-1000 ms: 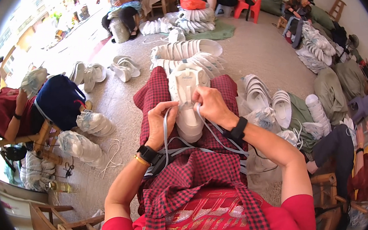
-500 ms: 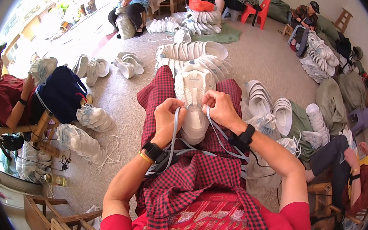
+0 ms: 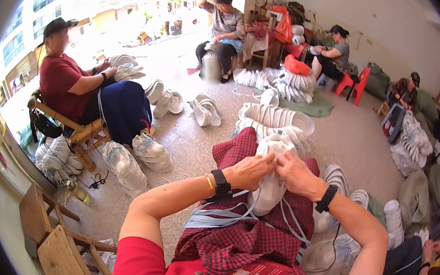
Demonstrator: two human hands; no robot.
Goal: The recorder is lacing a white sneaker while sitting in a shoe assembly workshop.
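Observation:
A white sneaker (image 3: pixel 268 195) rests on my lap, over a red-and-black checked apron (image 3: pixel 240 236). My left hand (image 3: pixel 252 172) is closed at the sneaker's upper part, fingers pinched on a lace whose end they hide. Close beside it, my right hand (image 3: pixel 299 175) is also pinched shut, and a pale grey-blue shoelace (image 3: pixel 293 218) hangs below it. The fingertips of both hands nearly meet over the shoe. Across my lap, by my left wrist, lies a bundle of grey-blue laces (image 3: pixel 219 215).
Rows of nested white shoes (image 3: pixel 274 119) stand on the floor ahead. More shoe stacks (image 3: pixel 124 168) are at the left, near a seated person in dark red (image 3: pixel 68 72) holding shoes. A wooden chair (image 3: pixel 68 263) stands near left. Other people sit farther back; green sacks (image 3: pixel 415 193) lie right.
The view has swung left, so the surroundings appear farther right. My hands, apart with a lace in each before, have come together over the shoe's upper part.

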